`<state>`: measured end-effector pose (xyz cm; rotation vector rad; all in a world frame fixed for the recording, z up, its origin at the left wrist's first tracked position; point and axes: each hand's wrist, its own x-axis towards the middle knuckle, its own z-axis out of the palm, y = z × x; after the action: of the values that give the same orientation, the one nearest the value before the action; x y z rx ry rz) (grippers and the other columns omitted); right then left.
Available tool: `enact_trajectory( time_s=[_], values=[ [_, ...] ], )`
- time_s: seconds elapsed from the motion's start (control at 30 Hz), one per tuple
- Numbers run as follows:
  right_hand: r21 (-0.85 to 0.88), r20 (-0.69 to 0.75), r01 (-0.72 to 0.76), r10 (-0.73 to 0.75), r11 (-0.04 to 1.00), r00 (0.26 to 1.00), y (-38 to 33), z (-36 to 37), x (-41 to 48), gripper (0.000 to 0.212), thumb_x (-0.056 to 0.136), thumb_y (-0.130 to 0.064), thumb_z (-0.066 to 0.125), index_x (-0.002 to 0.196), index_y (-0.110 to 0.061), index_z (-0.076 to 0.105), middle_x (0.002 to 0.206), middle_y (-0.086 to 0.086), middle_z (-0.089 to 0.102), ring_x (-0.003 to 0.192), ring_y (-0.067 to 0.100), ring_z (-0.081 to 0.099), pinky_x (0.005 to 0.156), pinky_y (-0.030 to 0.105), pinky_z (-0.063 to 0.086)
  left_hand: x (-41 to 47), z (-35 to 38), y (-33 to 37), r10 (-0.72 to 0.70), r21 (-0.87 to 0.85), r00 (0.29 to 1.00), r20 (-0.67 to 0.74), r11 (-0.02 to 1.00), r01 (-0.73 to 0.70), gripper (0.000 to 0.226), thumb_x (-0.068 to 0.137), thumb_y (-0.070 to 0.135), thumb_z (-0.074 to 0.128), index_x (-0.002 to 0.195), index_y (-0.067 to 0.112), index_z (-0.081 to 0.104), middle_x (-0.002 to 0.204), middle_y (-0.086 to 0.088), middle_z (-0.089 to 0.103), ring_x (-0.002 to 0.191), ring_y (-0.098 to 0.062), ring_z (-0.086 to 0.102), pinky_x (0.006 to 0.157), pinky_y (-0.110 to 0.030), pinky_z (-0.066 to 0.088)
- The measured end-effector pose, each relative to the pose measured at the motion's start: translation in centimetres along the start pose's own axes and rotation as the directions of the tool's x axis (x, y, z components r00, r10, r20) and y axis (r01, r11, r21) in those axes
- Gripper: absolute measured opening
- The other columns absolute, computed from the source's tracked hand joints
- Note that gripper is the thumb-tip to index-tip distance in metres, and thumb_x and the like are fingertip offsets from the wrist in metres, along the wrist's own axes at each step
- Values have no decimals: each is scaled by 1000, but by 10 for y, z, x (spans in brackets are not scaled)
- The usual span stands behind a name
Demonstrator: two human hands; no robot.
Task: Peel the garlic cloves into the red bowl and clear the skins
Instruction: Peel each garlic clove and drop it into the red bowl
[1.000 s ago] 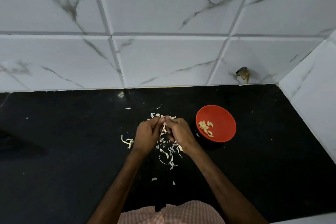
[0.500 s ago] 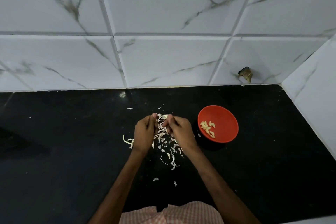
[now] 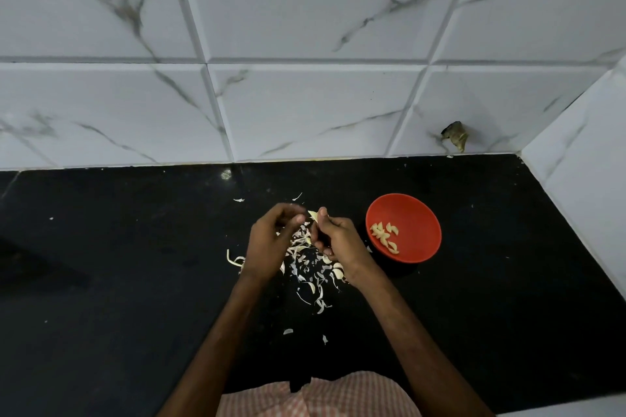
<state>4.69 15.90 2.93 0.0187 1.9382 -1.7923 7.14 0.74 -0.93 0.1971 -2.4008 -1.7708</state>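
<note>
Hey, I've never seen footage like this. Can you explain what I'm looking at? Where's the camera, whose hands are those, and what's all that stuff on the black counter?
There is no machine here: a person works with two bare hands. The camera is worn on the person's head and looks forward and down, so the arms enter from the bottom edge. The surface is a black counter against a white marbled tile wall. On it stands a red bowl with several peeled cloves inside. To the bowl's left lies a scatter of papery garlic skins, under and around the hands. The right hand pinches a pale garlic clove at its fingertips. The left hand meets it there with curled fingers, but they are blurred, so its hold is unclear.
</note>
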Motion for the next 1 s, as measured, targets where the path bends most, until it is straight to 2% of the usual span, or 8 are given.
enact_trajectory(
  time_s=[0.1,0.3,0.37,0.47,0.6,0.73,0.87,1.0],
  values=[
    [3,6,-45,45,999,999,-1,3,2,54,107,-46,40,65,-14,53,56,-1,46,43,4,37,41,16,26,0,10,9,39,-293,996,76,956,-15,14,96,11,63,107,11,71,93,-5,74,87,-23,70,80,-33,56],
    [26,18,-54,54,998,998,3,7,2,60,105,-52,41,56,-20,49,50,-5,43,44,6,35,43,18,25,-11,16,16,-59,-546,993,105,831,107,20,98,19,60,81,7,56,69,-8,64,58,-18,61,54,-26,50],
    [-72,-90,43,-50,996,995,6,6,4,49,106,-43,45,66,-17,57,57,-5,51,50,5,43,49,20,34,-10,12,16,-104,-533,991,86,835,134,25,95,28,63,76,14,54,69,-8,54,59,-15,47,50,-25,36],
    [-180,-280,227,-270,957,921,12,4,5,21,103,-30,56,91,-17,67,81,-4,68,72,7,60,66,27,48,-8,8,16,-161,-517,986,34,842,155,30,93,34,66,74,15,51,70,-5,46,60,-13,36,53,-29,24],
    [-203,-237,384,-425,901,873,10,7,2,7,95,-23,69,94,-17,73,86,-6,72,82,15,70,64,37,58,-7,11,21,-126,-474,992,-30,875,96,31,97,31,63,74,12,52,64,2,47,56,-8,38,46,-21,29],
    [-202,-295,394,-439,897,849,8,9,3,4,93,-12,71,91,-9,73,82,-1,73,76,18,71,67,44,61,-8,13,26,-66,-451,997,-40,892,41,26,100,23,60,75,17,63,61,10,52,52,-1,43,45,-12,34],
    [-196,-326,330,-379,923,866,7,11,4,7,95,-12,68,91,-10,74,80,1,73,76,21,73,71,51,61,-9,15,22,-99,-473,993,-58,879,60,16,97,24,64,82,21,69,69,-3,57,53,-11,48,38,-21,34],
    [-235,-329,343,-406,910,853,7,14,2,9,96,-14,67,92,-9,73,81,-1,72,78,19,72,71,50,61,-10,16,21,-118,-528,991,-63,847,68,12,96,16,65,90,20,74,82,-4,69,63,-13,63,39,-23,42]
  ],
)
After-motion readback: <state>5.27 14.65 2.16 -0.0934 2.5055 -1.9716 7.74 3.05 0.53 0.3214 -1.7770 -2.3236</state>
